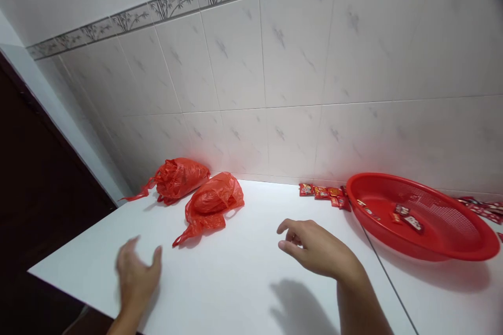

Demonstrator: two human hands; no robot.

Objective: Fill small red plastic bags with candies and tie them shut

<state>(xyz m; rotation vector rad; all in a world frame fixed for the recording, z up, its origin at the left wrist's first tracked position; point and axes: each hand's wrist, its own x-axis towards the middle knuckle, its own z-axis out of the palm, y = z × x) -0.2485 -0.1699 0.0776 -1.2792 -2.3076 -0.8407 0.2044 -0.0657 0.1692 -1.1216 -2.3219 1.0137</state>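
Two tied red plastic bags lie at the back left of a white table [236,272]: one [178,178] near the wall, the other [212,204] slightly nearer me. My left hand [135,275] hovers over the table's front left, fingers apart and blurred by motion, holding nothing. My right hand [314,248] hangs above the middle of the table, fingers loosely curled and apart, empty. A red plastic basket [463,246] on the right holds a few small red packets [408,219].
More small red packets [322,192] lie by the wall left of the basket, and others [483,209] behind it at the far right. A tiled wall [294,89] backs the table. A dark doorway [31,188] lies beyond the left edge.
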